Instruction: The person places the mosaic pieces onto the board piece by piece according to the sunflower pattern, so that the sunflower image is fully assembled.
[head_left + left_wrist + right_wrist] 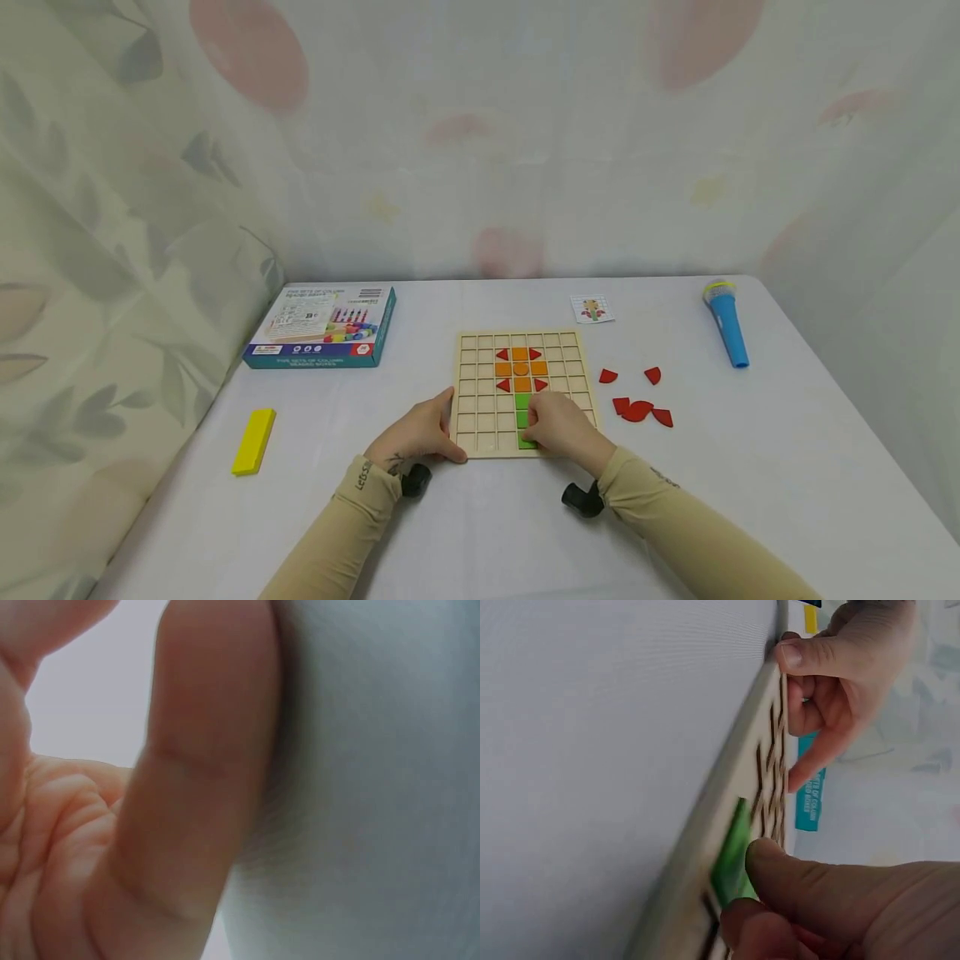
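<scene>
A wooden grid board (475, 403) lies on the table. My left hand (417, 430) holds its near left corner, thumb at the front edge and a finger along the left side; the left wrist view shows mostly that hand's own fingers. With thumb and forefinger, my right hand (561, 427) pinches a green square tile (733, 855) at the board's near edge. Two more green squares (522, 402) run up the column above it. Beyond them, orange squares (520, 354) surround an orange round piece (521, 368), with red triangles (503, 385) at the corners.
Several red curved pieces (637, 411) lie right of the board. Behind it is a small pattern card (592, 309). A blue toy microphone (729, 329) lies far right. To the left are a printed box (322, 325) and a yellow block (254, 442).
</scene>
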The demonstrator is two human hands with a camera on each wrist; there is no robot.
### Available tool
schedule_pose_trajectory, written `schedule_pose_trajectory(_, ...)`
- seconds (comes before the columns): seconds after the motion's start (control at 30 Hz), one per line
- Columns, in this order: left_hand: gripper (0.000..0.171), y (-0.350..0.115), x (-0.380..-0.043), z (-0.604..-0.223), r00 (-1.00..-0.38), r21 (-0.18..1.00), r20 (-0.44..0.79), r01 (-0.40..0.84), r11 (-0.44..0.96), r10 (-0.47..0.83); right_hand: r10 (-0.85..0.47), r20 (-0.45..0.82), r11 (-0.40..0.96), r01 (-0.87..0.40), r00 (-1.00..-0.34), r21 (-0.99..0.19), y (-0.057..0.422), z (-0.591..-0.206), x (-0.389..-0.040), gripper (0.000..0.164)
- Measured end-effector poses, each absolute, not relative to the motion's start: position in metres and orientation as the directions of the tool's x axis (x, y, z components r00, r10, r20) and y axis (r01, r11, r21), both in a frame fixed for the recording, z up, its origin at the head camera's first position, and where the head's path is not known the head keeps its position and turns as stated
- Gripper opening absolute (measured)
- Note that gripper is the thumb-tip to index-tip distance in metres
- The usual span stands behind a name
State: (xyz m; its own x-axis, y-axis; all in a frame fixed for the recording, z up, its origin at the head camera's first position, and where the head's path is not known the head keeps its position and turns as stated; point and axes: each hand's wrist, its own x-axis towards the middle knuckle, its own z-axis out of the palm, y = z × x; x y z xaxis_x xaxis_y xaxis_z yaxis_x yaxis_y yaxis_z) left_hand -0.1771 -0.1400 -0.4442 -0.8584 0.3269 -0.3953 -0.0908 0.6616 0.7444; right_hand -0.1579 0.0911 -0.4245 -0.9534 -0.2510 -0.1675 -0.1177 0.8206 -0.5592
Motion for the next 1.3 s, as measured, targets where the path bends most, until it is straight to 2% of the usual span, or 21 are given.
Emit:
schedule_pose_trajectory(0.13,0.122,-0.14,-0.177,-0.444,-0.857,0.738,-0.401,-0.092,0.669,0.324,-0.194,-0.143,0.845,-0.091,-0.971,-0.528,0.102,-0.41,-0.166,0.024)
schedule_pose_trajectory(0.27,0.121,-0.139,-0.178,-0.443,-0.86,0.725,-0.399,-0.085,0.683,0.317,-0.136,-0.054,0.853,-0.089,-0.989,-0.514,0.128,-0.393,-0.183,0.014)
schedule_pose_trajectory(0.37,0.121,-0.139,-0.177,-0.443,-0.867,0.715,-0.391,-0.074,0.695,0.31,-0.103,-0.01,0.878,-0.086,-0.995,-0.471,0.152,-0.39,-0.196,0.02)
schedule_pose_trajectory(0.53,0.12,-0.139,-0.177,-0.442,-0.873,0.71,-0.38,-0.062,0.701,0.307,-0.049,-0.1,0.928,-0.009,-0.994,-0.371,0.182,-0.401,-0.215,0.034)
schedule_pose_trajectory(0.73,0.12,-0.139,-0.177,-0.444,-0.874,0.707,-0.368,-0.042,0.706,0.317,-0.038,-0.242,0.937,0.05,-0.97,-0.346,0.195,-0.419,-0.224,0.04)
schedule_pose_trajectory(0.93,0.121,-0.141,-0.178,-0.448,-0.872,0.709,-0.371,-0.044,0.704,0.319,-0.095,-0.234,0.935,-0.006,-0.968,-0.354,0.199,-0.431,-0.223,0.03)
schedule_pose_trajectory(1.2,0.121,-0.14,-0.178,-0.447,-0.871,0.703,-0.37,-0.036,0.711,0.322,-0.072,-0.229,0.902,0.035,-0.971,-0.43,0.201,-0.429,-0.222,0.014)
schedule_pose_trajectory(1.3,0.121,-0.14,-0.178,-0.447,-0.873,0.698,-0.372,-0.04,0.715,0.315,-0.06,-0.206,0.871,0.049,-0.977,-0.489,0.2,-0.427,-0.222,0.012)
